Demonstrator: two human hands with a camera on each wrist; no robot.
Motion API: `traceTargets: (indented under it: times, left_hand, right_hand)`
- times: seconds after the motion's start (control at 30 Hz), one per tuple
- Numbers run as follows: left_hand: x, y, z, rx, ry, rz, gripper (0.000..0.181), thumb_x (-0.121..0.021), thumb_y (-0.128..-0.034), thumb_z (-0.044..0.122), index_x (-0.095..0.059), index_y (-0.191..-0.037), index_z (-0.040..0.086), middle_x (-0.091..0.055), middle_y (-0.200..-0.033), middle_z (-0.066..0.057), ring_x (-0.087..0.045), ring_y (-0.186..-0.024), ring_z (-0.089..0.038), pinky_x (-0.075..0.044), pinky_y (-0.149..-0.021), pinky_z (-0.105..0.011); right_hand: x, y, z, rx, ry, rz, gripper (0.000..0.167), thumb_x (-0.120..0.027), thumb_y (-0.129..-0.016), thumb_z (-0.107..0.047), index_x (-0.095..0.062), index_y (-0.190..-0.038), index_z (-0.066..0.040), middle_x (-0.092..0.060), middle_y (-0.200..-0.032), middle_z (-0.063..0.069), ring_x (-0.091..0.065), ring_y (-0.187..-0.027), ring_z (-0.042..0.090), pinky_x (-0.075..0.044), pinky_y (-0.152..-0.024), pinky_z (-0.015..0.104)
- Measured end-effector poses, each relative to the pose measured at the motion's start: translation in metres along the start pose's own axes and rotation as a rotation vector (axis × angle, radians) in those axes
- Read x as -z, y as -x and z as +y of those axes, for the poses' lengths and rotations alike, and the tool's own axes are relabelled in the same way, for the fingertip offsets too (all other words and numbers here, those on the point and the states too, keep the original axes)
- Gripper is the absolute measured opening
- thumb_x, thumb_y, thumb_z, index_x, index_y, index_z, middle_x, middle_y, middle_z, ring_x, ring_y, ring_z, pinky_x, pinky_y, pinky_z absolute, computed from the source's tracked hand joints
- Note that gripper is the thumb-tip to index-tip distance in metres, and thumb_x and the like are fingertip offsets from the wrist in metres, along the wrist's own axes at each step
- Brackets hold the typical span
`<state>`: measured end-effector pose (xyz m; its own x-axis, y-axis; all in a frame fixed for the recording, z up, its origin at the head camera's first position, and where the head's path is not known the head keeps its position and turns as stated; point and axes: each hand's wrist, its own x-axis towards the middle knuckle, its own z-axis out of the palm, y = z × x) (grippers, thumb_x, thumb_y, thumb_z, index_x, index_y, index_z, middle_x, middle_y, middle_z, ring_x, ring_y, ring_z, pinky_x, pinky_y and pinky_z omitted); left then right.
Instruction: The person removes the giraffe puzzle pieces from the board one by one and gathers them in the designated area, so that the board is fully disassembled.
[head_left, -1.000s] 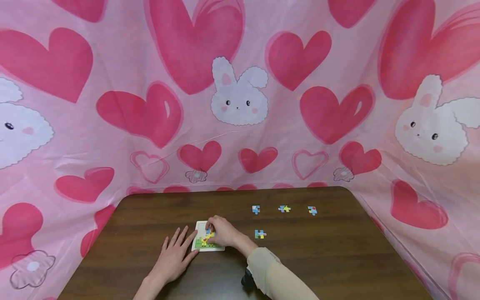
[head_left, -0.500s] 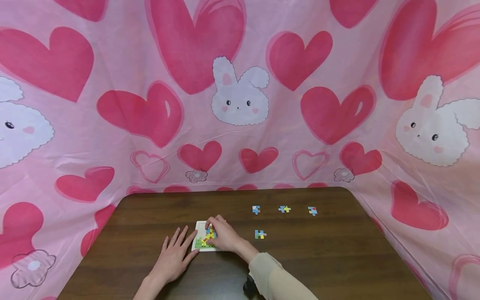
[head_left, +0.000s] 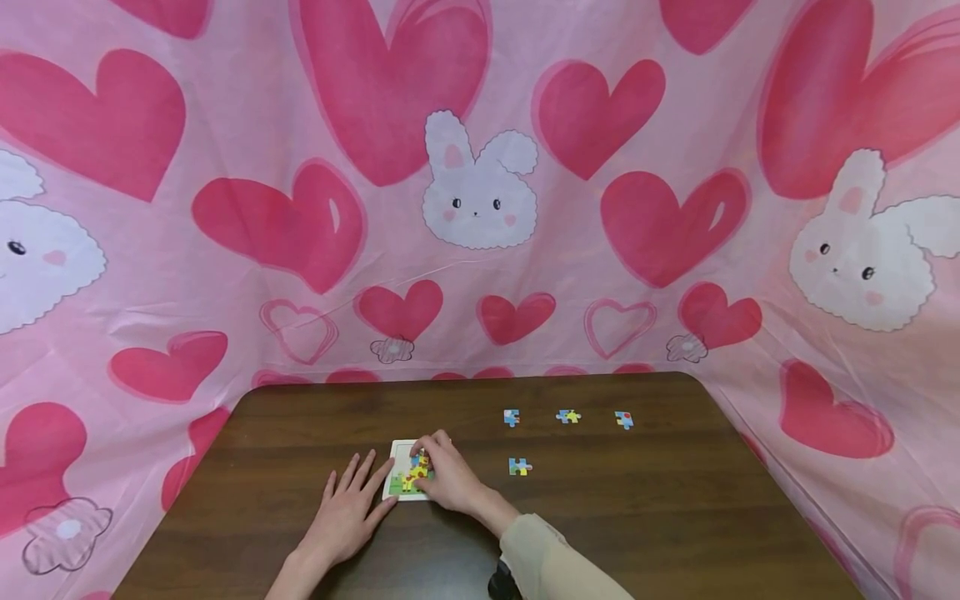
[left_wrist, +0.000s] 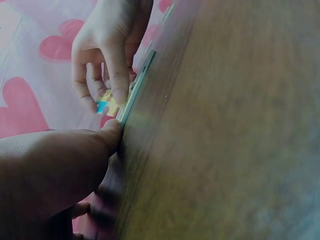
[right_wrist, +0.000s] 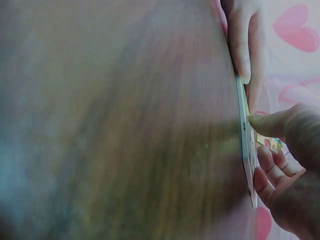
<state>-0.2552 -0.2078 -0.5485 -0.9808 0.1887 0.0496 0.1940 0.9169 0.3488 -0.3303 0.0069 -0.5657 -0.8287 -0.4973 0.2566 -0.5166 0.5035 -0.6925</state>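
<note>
Left hand [head_left: 344, 513] touches puzzle board [head_left: 402, 454] — right hand [head_left: 450, 475] pinches piece [left_wrist: 105, 103]

Board [right_wrist: 243, 132] seen edge-on. Table [right_wrist: 125, 125] left of board; pink heart-print cloth [right_wrist: 276, 60] behind. Left hand [right_wrist: 242, 37] touches board's upper end. Right hand [right_wrist: 295, 192] beside board, puzzle piece [right_wrist: 271, 143] between thumb and curled fingers.

Two hands [head_left: 343, 518] [head_left: 454, 478], one puzzle tray [head_left: 401, 456], four pieces [head_left: 512, 417] [head_left: 568, 416] [head_left: 624, 420] [head_left: 519, 467] beside it.
</note>
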Motion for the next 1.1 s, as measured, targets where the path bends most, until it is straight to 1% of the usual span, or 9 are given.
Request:
traceTargets:
  times: [0.13,0.27,0.3,0.53,0.67,0.8,0.9,1.03,1.1]
  left_hand:
    - [0.001,0.000,0.002,-0.004,-0.015,0.001,0.065,-0.066,-0.1082,0.049,-0.054,-0.163,0.018,-0.043,-0.174,-0.023,-0.034,-0.164,-0.053,-0.025,-0.125,-0.083]
    - [0.001,0.000,0.001,-0.006,-0.014,0.003,0.065,-0.065,-0.1083,0.051,-0.054,-0.164,0.018,-0.043,-0.174,-0.023,-0.034,-0.164,-0.053,-0.025,-0.125,-0.083]
    - [0.001,0.000,0.001,-0.008,-0.011,0.007,0.065,-0.065,-0.1082,0.051,-0.054,-0.164,0.018,-0.043,-0.174,-0.023,-0.034,-0.163,-0.053,-0.025,-0.125,-0.083]
    - [-0.007,0.002,-0.004,-0.046,0.040,0.077,0.067,-0.065,-0.1061,0.056,-0.058,-0.160,0.016,-0.048,-0.169,-0.027,-0.039,-0.158,-0.057,-0.025,-0.121,-0.085]
    - [-0.005,0.002,-0.003,-0.034,0.025,0.051,0.066,-0.065,-0.1068,0.055,-0.057,-0.161,0.018,-0.046,-0.171,-0.026,-0.037,-0.160,-0.056,-0.025,-0.123,-0.085]
    - [-0.003,0.002,-0.003,-0.017,0.006,0.022,0.066,-0.065,-0.1080,0.052,-0.055,-0.163,0.019,-0.043,-0.173,-0.024,-0.035,-0.163,-0.054,-0.024,-0.125,-0.084]
    - [-0.005,0.001,-0.004,-0.031,0.014,0.048,0.065,-0.065,-0.1074,0.053,-0.056,-0.162,0.018,-0.045,-0.172,-0.025,-0.037,-0.161,-0.055,-0.025,-0.123,-0.085]
    - [-0.011,0.002,-0.007,-0.056,0.038,0.095,0.066,-0.064,-0.1065,0.056,-0.057,-0.161,0.018,-0.048,-0.169,-0.027,-0.039,-0.158,-0.057,-0.026,-0.121,-0.086]
    - [-0.011,0.001,-0.007,-0.060,0.039,0.098,0.066,-0.064,-0.1067,0.056,-0.057,-0.161,0.018,-0.048,-0.169,-0.027,-0.040,-0.158,-0.057,-0.026,-0.121,-0.086]
  right_hand:
    - [-0.003,-0.001,0.005,-0.004,-0.003,0.021,0.039,-0.091,-0.089,-0.009,-0.067,-0.119,-0.014,-0.050,-0.105,-0.004,-0.046,-0.084,-0.002,-0.046,-0.074,0.016]
    - [-0.001,-0.002,0.003,-0.037,0.003,0.006,0.039,-0.091,-0.089,-0.010,-0.070,-0.123,-0.012,-0.052,-0.105,-0.003,-0.048,-0.085,-0.001,-0.047,-0.077,0.017]
    - [-0.005,-0.003,0.008,-0.028,0.005,0.017,0.041,-0.091,-0.089,-0.011,-0.070,-0.124,-0.012,-0.052,-0.104,-0.004,-0.047,-0.084,-0.002,-0.046,-0.076,0.016]
    - [-0.017,-0.011,0.029,-0.041,0.002,0.019,0.051,-0.091,-0.089,-0.014,-0.066,-0.134,-0.012,-0.054,-0.098,-0.011,-0.047,-0.082,-0.004,-0.046,-0.076,0.016]
    - [-0.020,-0.011,0.034,-0.015,0.001,0.044,0.048,-0.091,-0.089,-0.014,-0.070,-0.132,-0.010,-0.058,-0.097,-0.010,-0.051,-0.082,-0.004,-0.047,-0.076,0.015]
    - [-0.015,-0.008,0.028,0.035,0.026,0.055,0.048,-0.092,-0.089,-0.018,-0.074,-0.131,-0.007,-0.060,-0.095,-0.007,-0.052,-0.080,-0.001,-0.045,-0.073,0.016]
    - [-0.008,-0.004,0.017,0.048,0.028,0.046,0.048,-0.092,-0.090,-0.019,-0.074,-0.132,-0.004,-0.059,-0.094,-0.005,-0.050,-0.079,0.000,-0.044,-0.072,0.017]
    - [0.007,0.000,-0.003,0.012,-0.032,0.032,0.046,-0.091,-0.089,-0.011,-0.074,-0.129,0.003,-0.060,-0.094,-0.001,-0.050,-0.079,0.002,-0.046,-0.071,0.019]
    - [0.014,0.000,-0.009,-0.023,-0.075,0.035,0.045,-0.091,-0.089,-0.008,-0.074,-0.128,0.005,-0.062,-0.094,0.002,-0.051,-0.078,0.002,-0.047,-0.070,0.018]
